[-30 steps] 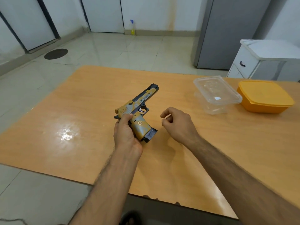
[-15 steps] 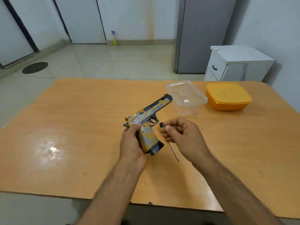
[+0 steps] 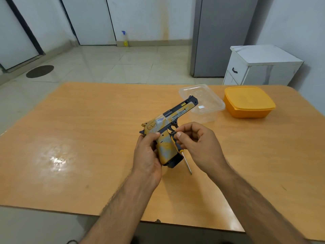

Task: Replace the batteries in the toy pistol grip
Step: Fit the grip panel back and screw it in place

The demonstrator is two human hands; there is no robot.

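Two hands: left hand (image 3: 146, 154) grips one toy pistol (image 3: 168, 131), right hand (image 3: 198, 147) one screwdriver (image 3: 182, 154).

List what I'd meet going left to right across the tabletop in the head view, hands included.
left hand gripping the toy pistol → screwdriver pinched by the right hand → clear plastic container → orange lidded box.

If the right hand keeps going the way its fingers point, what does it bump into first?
Probably the yellow-and-grey toy pistol: the right hand, pinching a small yellow-handled screwdriver, points left at its grip, held by the left hand. Depth unclear.
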